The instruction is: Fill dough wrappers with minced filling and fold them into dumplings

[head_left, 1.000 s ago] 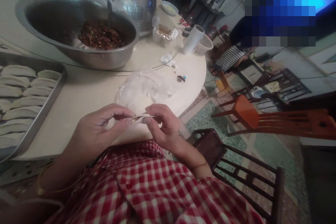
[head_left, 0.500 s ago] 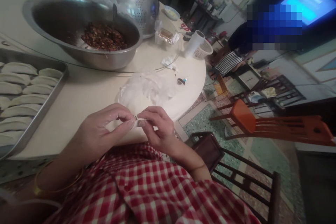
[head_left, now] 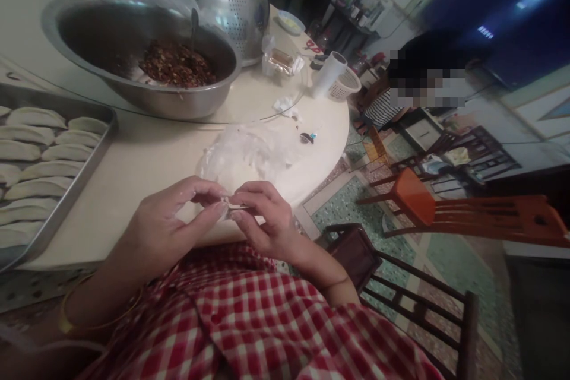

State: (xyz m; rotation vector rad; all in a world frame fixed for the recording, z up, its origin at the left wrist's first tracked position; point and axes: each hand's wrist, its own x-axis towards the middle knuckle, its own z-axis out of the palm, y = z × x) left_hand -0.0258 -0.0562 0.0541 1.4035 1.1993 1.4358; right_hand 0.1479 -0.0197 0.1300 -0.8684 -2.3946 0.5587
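Just above the table's front edge, my left hand (head_left: 171,222) and my right hand (head_left: 267,214) meet fingertip to fingertip. Each is closed in a pinch on a small pale piece of dough (head_left: 228,206), most of which the fingers hide. Some white flour shows on the left fingers. Beyond my hands lies a crumpled clear plastic bag (head_left: 249,148). To the left, a metal tray (head_left: 100,157) holds rows of folded, crescent-shaped dumplings (head_left: 40,190). A steel bowl (head_left: 173,104) behind it contains dark, chopped filling (head_left: 178,65) with a spoon handle standing in it.
A perforated steel colander (head_left: 236,6) stands behind the bowl. Toward the table's far right are a plastic-wrapped package (head_left: 282,62), a white roll (head_left: 330,74) and a basket (head_left: 346,84). Chairs (head_left: 414,196) stand to the right, and a person in stripes (head_left: 383,108) is farther back.
My fingertips have shifted slightly on the dough, with both hands still pinching. In the background, the person's head has moved down and left, and the bright blue screen has gone dark.
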